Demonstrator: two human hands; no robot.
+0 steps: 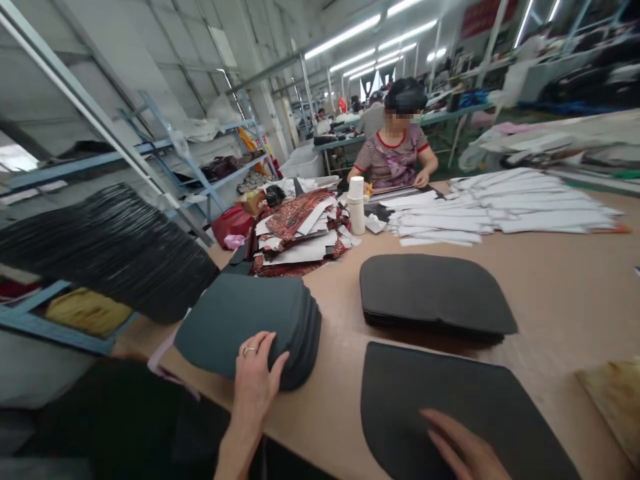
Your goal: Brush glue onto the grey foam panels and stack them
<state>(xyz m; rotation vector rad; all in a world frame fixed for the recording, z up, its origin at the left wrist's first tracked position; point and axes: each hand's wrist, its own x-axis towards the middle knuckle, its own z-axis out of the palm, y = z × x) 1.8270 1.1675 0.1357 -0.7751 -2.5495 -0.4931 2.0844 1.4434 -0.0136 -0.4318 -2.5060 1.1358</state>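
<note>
My left hand (257, 377), with a ring on one finger, rests on the front edge of a stack of dark green-grey curved panels (240, 313), its fingers apart. At the lower right my right hand (463, 443) is over a flat black panel (440, 393), fingers extended and partly cut off by the frame's bottom edge. Whether it touches the panel is hard to tell. Just behind that panel lies a stack of black panels (435, 290) of a similar rounded shape.
Patterned red and white pieces (300, 233) are piled behind the green-grey stack, beside a white bottle (357, 207). White strips (520, 203) spread across the table's far side, where a person (393, 153) sits. A tall black stack (105, 247) stands left.
</note>
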